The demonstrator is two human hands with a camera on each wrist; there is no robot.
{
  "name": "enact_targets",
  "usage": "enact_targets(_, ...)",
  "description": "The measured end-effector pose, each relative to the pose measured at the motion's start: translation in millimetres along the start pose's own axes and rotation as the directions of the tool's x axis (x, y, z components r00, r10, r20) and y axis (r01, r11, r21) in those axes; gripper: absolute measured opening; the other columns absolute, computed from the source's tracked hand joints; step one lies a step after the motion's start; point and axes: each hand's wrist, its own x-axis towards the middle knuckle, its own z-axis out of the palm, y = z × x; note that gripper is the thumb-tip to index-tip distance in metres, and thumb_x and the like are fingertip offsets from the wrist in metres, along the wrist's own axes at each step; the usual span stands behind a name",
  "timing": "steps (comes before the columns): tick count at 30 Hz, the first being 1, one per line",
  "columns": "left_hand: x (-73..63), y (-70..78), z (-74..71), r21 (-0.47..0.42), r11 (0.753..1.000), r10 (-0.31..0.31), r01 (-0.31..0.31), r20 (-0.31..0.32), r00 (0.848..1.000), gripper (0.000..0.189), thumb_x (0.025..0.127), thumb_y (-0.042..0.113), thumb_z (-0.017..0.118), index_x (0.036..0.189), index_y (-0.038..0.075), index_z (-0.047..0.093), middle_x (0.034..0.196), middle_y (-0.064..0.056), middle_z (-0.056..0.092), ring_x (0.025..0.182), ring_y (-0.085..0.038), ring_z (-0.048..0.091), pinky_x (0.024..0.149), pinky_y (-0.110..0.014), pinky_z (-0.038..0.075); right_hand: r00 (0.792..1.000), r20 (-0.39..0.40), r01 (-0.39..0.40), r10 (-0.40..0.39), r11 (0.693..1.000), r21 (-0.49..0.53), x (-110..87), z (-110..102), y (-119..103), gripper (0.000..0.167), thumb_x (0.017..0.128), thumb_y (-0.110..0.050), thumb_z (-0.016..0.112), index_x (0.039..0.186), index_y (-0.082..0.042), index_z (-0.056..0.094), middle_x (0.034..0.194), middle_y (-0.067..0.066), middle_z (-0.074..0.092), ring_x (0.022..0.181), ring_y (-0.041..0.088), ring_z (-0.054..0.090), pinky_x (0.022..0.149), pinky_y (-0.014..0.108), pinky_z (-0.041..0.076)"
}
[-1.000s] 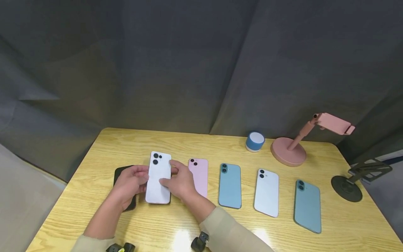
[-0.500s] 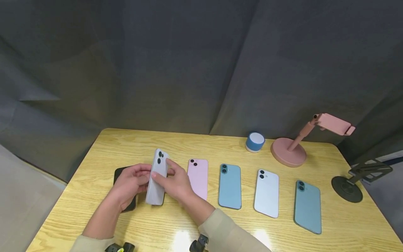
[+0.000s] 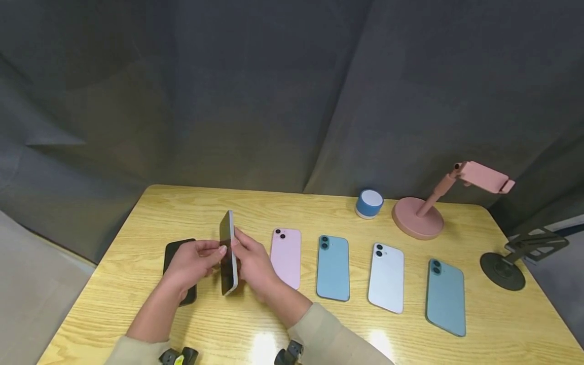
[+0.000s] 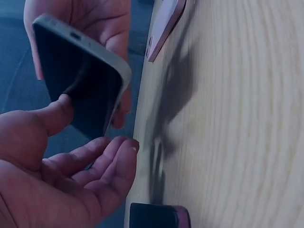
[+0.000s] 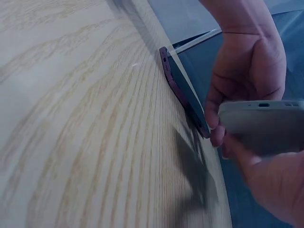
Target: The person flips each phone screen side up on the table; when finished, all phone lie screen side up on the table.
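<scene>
Turned edge-on since the earlier frame, the white phone (image 3: 226, 271) hangs above the table (image 3: 219, 197) between both hands; right hand (image 3: 256, 266) grips it; whether left hand (image 3: 190, 263) pinches too cannot be told; steady edge grip seems best.

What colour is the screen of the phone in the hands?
Dark, nearly black: the phone's screen shows best in the left wrist view.

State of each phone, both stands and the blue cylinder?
Held phone: aloft, on edge, screen dark
Black phone: flat, partly hidden
Pink phone: flat, back up
Left teal phone: flat, back up
White phone: flat, back up
Right teal phone: flat, back up
Blue cylinder: upright
Pink stand: standing, head tilted
Black stand: standing
</scene>
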Motion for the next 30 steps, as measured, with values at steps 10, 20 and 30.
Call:
enact_targets(10,-3.7,1.1,-3.9,-0.142,0.990,-0.042,0.021,-0.144,0.989,0.052,0.092,0.019,0.076,0.135,-0.002,0.056,0.111,-0.016,0.057,0.088,-0.024,0.061,0.071,-0.031,0.055,0.975,-0.215,0.049,-0.052,0.999,-0.021,2.1,-4,0,0.036,0.099,0.002,0.056,0.135,0.004,0.059,0.116,0.016,0.066,0.096,0.027,0.069,0.069,0.039,0.059)
enact_targets(20,-4.8,-1.9,-0.9,-0.213,0.977,-0.041,0.009,-0.147,0.988,0.043,0.093,-0.004,0.064,0.135,-0.005,0.056,0.107,-0.014,0.057,0.087,-0.021,0.062,0.068,-0.031,0.056,0.932,-0.359,-0.017,-0.055,0.981,-0.196,5.6,-13,3,0.033,0.093,0.008,0.061,0.125,0.004,0.066,0.104,0.011,0.069,0.082,0.019,0.070,0.061,0.033,0.059)
enact_targets(30,-1.2,-9.4,9.2,-0.147,0.989,-0.057,0.029,-0.189,0.980,0.043,0.090,-0.010,0.061,0.133,-0.008,0.057,0.117,-0.021,0.057,0.093,-0.025,0.063,0.072,-0.032,0.056,0.953,-0.303,-0.098,-0.011,0.934,-0.343,5.4,-18,1,0.038,0.091,0.008,0.064,0.129,0.007,0.061,0.111,0.013,0.063,0.081,0.021,0.067,0.067,0.033,0.059)
